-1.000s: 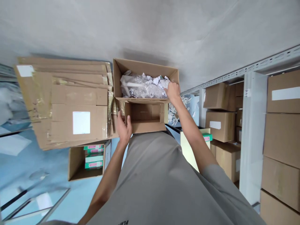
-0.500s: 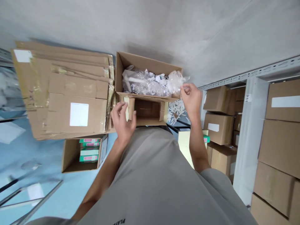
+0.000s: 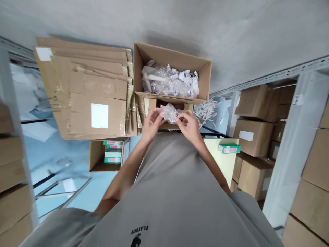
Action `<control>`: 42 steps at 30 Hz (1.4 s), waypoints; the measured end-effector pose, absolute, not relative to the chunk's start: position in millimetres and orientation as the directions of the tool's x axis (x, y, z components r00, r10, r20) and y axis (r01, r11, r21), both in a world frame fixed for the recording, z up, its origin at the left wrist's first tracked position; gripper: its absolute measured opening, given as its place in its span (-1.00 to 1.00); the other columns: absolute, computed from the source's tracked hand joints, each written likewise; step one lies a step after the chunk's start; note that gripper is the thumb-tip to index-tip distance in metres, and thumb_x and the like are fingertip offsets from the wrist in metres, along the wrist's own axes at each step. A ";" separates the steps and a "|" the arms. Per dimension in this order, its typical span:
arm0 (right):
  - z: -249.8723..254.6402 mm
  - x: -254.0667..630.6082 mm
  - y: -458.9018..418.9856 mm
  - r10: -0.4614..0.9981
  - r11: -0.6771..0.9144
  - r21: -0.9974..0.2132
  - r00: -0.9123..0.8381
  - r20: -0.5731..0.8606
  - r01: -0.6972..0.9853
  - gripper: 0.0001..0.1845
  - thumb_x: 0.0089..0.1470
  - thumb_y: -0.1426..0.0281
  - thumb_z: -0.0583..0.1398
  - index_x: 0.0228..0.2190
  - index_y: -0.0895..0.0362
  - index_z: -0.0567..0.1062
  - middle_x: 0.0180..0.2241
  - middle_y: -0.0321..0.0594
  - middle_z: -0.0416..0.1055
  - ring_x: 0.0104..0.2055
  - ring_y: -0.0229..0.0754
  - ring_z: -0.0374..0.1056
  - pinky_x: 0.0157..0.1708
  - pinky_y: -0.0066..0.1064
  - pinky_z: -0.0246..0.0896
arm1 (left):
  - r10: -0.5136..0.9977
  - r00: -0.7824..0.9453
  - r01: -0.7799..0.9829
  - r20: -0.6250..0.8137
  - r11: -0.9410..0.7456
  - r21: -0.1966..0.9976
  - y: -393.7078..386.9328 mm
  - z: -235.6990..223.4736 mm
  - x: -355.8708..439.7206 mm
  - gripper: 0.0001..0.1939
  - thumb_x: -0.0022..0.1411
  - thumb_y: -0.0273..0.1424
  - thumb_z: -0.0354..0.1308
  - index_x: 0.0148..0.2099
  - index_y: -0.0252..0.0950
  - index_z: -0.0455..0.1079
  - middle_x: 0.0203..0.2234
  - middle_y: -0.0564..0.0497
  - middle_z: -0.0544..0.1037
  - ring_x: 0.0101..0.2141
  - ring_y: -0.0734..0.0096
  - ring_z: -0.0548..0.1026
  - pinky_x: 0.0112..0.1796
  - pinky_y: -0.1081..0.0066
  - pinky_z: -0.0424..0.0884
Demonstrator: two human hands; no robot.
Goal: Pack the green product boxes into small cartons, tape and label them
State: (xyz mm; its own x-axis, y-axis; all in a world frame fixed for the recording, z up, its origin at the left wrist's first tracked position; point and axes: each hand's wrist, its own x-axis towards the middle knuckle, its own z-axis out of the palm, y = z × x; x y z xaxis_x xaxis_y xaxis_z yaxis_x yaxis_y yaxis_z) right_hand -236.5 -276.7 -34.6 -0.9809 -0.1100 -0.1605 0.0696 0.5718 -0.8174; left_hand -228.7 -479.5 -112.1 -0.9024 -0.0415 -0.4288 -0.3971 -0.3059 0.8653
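A crumpled piece of clear bubble wrap is pinched between my two hands, over the small open carton. My left hand grips its left end with thumb and fingers. On the other end, my right hand closes in a similar pinch. The hands and the wrap hide most of the small carton's inside. Just behind it stands a larger open cardboard box filled with plastic wrap and crumpled white paper.
Flattened cartons are stacked at the left. Below them an open box holds several green-and-pink packs. One green pack lies on a pale yellow board at the right. Shelves with cartons flank both sides; paper strips lie beyond.
My right hand has drawn the bubble wrap out of the larger box and down over the small carton. My left hand, empty before, has moved right and now holds it too.
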 end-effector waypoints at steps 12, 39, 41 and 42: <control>-66.6 -229.8 -279.7 0.065 0.134 -0.931 -0.941 -0.332 0.338 -0.43 0.17 -0.17 0.45 -0.12 0.01 0.55 -0.20 -0.22 0.69 -0.20 -0.11 0.65 -0.16 -0.30 0.63 | 0.049 -0.854 -0.505 -0.518 -0.319 0.802 -477.6 -128.2 -226.9 -0.31 0.03 0.16 0.63 -0.08 -0.29 0.62 -0.11 -0.14 0.76 -0.04 0.06 0.73 0.11 0.05 0.68; -93.2 -225.1 -299.1 0.133 0.157 -0.937 -0.947 -0.293 0.312 -0.47 0.28 -0.19 0.34 -0.15 -0.02 0.43 -0.19 -0.29 0.59 -0.21 -0.18 0.64 -0.21 -0.35 0.69 | -0.166 -0.932 -0.326 -0.322 -0.001 0.945 -496.8 -133.1 -236.3 -0.48 0.51 0.14 0.21 0.14 -0.20 0.43 -0.02 -0.13 0.69 0.03 0.16 0.69 0.08 0.18 0.64; -103.5 -227.8 -303.6 0.119 0.149 -0.931 -0.940 -0.319 0.335 -0.45 0.27 -0.23 0.31 -0.14 -0.04 0.38 -0.16 -0.29 0.56 -0.14 -0.17 0.63 -0.18 -0.35 0.68 | -0.118 -0.953 -0.289 -0.280 0.073 0.954 -489.3 -130.0 -233.0 -0.39 0.36 0.11 0.42 0.17 -0.21 0.43 0.11 -0.19 0.65 0.19 0.07 0.64 0.26 0.11 0.53; -108.4 -229.5 -304.5 0.120 0.149 -0.923 -0.933 -0.338 0.354 -0.44 0.28 -0.23 0.30 -0.15 -0.04 0.36 -0.15 -0.28 0.55 -0.11 -0.17 0.62 -0.15 -0.34 0.67 | -0.084 -0.963 -0.265 -0.255 0.129 0.956 -485.2 -127.7 -230.9 -0.30 0.25 0.08 0.52 0.21 -0.22 0.43 0.20 -0.23 0.61 0.27 0.00 0.58 0.34 0.06 0.46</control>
State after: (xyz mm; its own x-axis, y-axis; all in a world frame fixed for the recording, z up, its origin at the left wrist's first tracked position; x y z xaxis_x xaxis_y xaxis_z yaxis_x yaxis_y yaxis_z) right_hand -229.5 -304.5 -108.4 -0.9333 0.1195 -0.3385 0.3539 0.1491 -0.9233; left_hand -230.9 -485.2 -127.7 -0.9632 -0.0842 -0.2553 -0.2646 0.1294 0.9556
